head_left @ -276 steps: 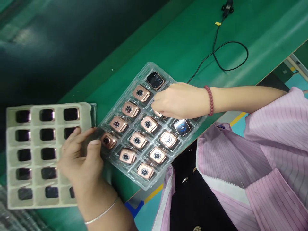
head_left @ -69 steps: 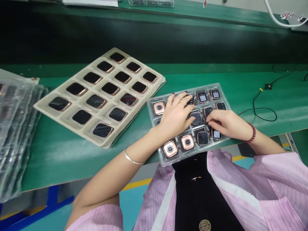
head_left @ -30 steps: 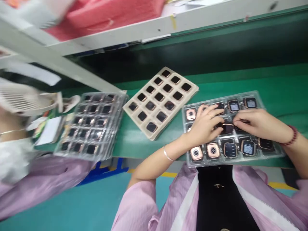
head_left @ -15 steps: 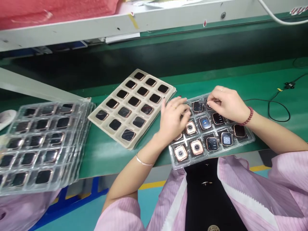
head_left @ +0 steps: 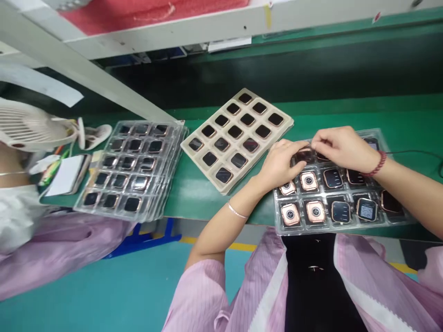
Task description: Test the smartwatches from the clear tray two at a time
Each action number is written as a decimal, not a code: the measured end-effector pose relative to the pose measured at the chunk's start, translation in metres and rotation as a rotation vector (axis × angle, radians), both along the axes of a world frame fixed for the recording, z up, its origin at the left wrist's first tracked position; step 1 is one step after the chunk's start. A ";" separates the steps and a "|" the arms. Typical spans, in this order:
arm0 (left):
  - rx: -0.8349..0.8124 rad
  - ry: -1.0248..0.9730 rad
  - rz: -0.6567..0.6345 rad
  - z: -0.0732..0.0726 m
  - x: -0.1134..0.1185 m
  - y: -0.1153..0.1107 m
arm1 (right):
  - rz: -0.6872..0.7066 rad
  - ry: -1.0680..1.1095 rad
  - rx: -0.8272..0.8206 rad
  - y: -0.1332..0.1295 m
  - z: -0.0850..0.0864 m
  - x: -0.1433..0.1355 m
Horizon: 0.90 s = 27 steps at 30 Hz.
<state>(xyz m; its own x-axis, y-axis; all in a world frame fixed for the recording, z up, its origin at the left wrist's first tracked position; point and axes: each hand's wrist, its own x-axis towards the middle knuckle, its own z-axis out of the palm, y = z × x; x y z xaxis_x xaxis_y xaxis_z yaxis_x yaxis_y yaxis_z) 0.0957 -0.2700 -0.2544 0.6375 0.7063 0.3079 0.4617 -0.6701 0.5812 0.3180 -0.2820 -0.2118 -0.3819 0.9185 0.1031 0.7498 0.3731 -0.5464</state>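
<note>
A clear plastic tray (head_left: 308, 227) holds several square watches, some face down with round sensors showing, others with dark or lit screens. My left hand (head_left: 282, 163) rests over the tray's upper left, its thumb and fingers around a dark watch (head_left: 305, 155) in a back pocket. My right hand (head_left: 341, 145) is over the back row with thumb and fingertips pinched together beside that watch; what they pinch is too small to make out. A watch with a code on its screen (head_left: 367, 210) lies in the front row.
A beige tray of dark-screened watches (head_left: 235, 131) lies left of my hands. Farther left are stacked clear trays (head_left: 147, 214), a notebook (head_left: 65, 175), a white fan (head_left: 32, 124) and another person's arm (head_left: 10, 173). A black cable (head_left: 411, 152) runs right.
The view has swung left, bringing in the fan and the other person. My left hand has closed in on a back-row watch, and my right hand has come nearer to it.
</note>
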 end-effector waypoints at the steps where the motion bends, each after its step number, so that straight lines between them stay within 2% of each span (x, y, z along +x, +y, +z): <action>1: -0.002 0.006 0.014 -0.002 0.000 0.000 | -0.038 0.009 -0.006 0.002 -0.003 0.002; 5: -0.003 -0.012 0.061 -0.008 0.001 0.000 | -0.092 -0.056 0.013 0.004 -0.012 0.004; 11: 0.020 -0.044 0.031 -0.009 0.000 0.002 | -0.065 -0.180 0.011 0.000 -0.005 0.010; 14: 0.030 -0.039 0.019 -0.008 -0.001 0.002 | -0.021 -0.250 0.029 0.003 -0.006 0.012; 17: 0.047 0.004 0.002 -0.005 0.000 0.001 | -0.110 -0.306 0.110 0.004 -0.007 0.012; 20: 0.092 0.084 0.031 -0.003 0.001 -0.001 | -0.192 -0.220 0.202 -0.004 0.000 0.015; 21: 0.112 0.111 0.052 -0.002 0.000 -0.001 | -0.154 -0.157 0.216 -0.010 0.003 0.016; 23: 0.133 0.153 0.085 -0.002 -0.001 0.000 | 0.021 -0.072 0.196 -0.025 0.007 0.017; 25: 0.129 0.174 0.091 -0.002 -0.002 -0.001 | 0.184 -0.108 0.125 -0.041 0.006 0.016; 27: 0.115 0.160 0.085 -0.001 -0.004 -0.002 | 0.240 -0.182 0.037 -0.052 0.004 0.014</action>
<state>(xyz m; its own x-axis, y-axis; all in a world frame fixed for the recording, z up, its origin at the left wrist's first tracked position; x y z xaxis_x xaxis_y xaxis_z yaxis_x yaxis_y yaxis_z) 0.0920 -0.2718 -0.2549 0.6242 0.7259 0.2887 0.5999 -0.6822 0.4180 0.3321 -0.3338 -0.2081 -0.6027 0.7967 0.0450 0.7223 0.5686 -0.3936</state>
